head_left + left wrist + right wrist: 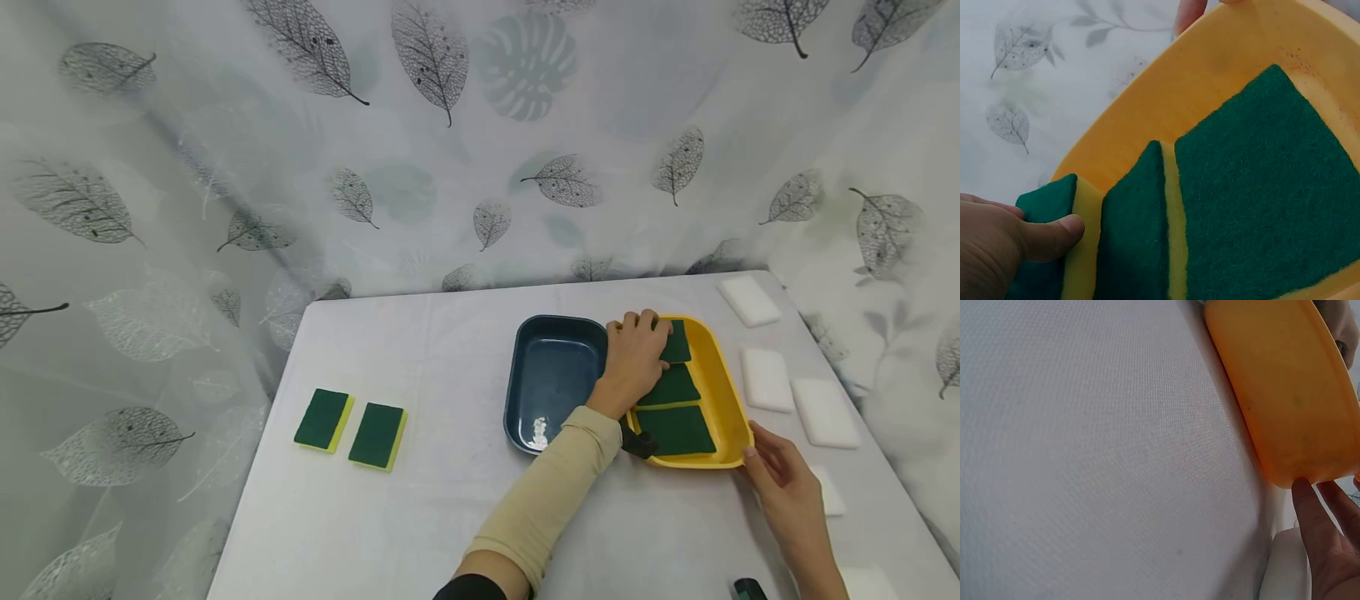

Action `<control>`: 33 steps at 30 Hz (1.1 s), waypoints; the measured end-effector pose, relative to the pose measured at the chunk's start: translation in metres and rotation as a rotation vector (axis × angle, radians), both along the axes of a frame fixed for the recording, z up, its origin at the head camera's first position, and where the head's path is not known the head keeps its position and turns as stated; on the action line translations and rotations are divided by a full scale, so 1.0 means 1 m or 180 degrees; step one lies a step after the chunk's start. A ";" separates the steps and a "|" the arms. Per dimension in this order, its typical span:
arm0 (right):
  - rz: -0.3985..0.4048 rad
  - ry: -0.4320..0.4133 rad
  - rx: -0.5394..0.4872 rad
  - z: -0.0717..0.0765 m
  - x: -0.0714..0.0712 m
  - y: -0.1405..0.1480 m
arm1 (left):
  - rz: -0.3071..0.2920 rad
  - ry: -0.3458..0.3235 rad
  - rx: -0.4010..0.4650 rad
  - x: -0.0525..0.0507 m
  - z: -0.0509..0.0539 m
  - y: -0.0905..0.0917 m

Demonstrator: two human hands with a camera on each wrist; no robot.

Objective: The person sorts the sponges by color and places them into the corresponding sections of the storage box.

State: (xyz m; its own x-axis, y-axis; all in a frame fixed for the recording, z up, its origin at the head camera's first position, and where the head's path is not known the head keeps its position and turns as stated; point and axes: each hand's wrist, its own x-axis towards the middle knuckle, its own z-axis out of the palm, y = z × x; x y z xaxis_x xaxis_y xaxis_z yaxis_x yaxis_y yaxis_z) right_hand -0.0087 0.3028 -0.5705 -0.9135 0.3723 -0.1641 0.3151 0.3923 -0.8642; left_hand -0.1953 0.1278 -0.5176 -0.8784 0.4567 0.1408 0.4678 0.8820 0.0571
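Tray [716, 367] btwn blue tub [558, 375] & white blocks [766, 379].

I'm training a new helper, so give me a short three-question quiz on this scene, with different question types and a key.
1. Count: In the head view, how many sponges lie on the table left of the dark blue tray?

2. True or false: The right grip is touching the yellow tray at its near right corner.

3. Multiple choice: What does the left grip hold?
A) A white block
B) A green-topped sponge
C) The rim of the dark blue tray

Key:
1. Two
2. True
3. B
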 end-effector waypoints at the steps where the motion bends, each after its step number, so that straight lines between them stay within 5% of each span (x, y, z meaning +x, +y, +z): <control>1: -0.0010 -0.0004 -0.0007 0.000 0.000 0.000 | -0.0008 -0.0009 -0.0001 0.000 0.000 0.000; 22: 0.0009 -0.0055 0.0078 0.001 -0.001 0.000 | -0.0044 -0.0085 -0.0114 0.004 -0.017 0.003; 33: 0.0006 -0.0015 0.0025 0.000 0.000 0.000 | -0.0083 -0.0255 -0.0433 0.008 -0.013 0.004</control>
State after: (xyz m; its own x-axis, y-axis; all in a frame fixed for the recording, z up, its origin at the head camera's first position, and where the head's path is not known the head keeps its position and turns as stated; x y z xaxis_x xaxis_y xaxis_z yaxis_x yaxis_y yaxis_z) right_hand -0.0084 0.3032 -0.5709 -0.9134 0.3719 -0.1655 0.3185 0.3998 -0.8595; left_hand -0.1875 0.1318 -0.5308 -0.8720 0.4896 0.0061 0.4893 0.8718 -0.0241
